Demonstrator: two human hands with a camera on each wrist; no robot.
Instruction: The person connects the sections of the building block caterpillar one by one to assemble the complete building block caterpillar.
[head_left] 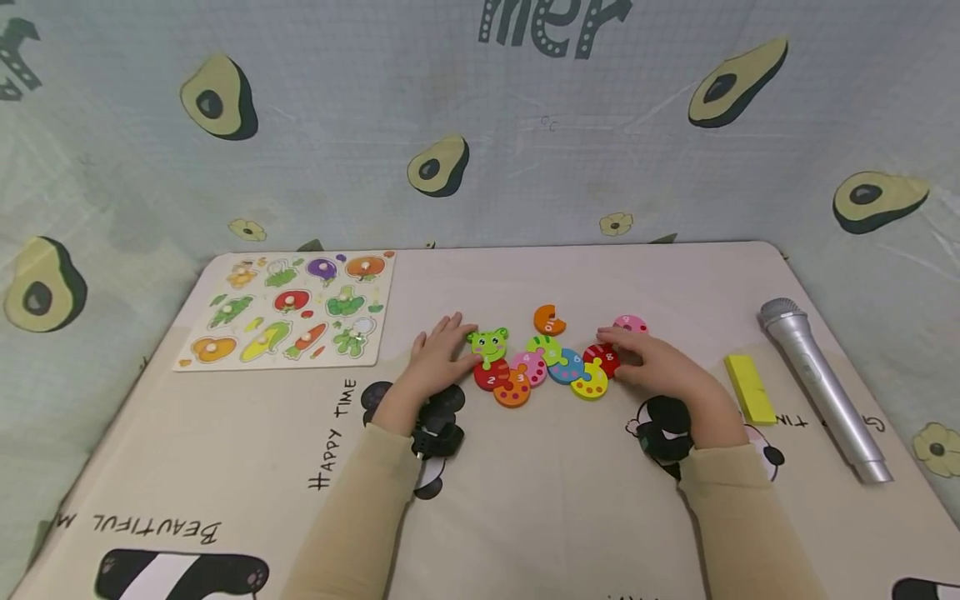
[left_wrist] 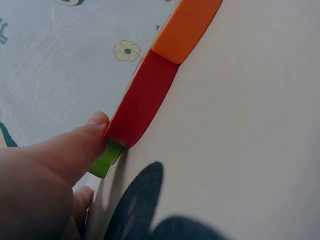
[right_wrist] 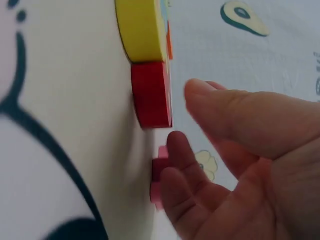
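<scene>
A wooden caterpillar number puzzle lies in a wavy chain between the hands, from a green smiling head (head_left: 489,345) and a red piece (head_left: 491,377) through orange, pink, green, blue and yellow pieces to a striped red piece (head_left: 607,354). My left hand (head_left: 437,360) lies beside the head end, its thumb touching the red piece (left_wrist: 142,100) in the left wrist view. My right hand (head_left: 667,367) hovers at the other end, fingers loosely bent around nothing; a gap separates its thumb from the red piece (right_wrist: 150,95). A loose pink piece (head_left: 631,323) is partly behind its fingers.
A loose orange piece (head_left: 547,320) lies behind the chain. A vegetable puzzle board (head_left: 255,333) is at the back left. To the right are a yellow block (head_left: 750,390) and a silver microphone (head_left: 825,392). An avocado-print curtain (head_left: 525,167) hangs behind the table.
</scene>
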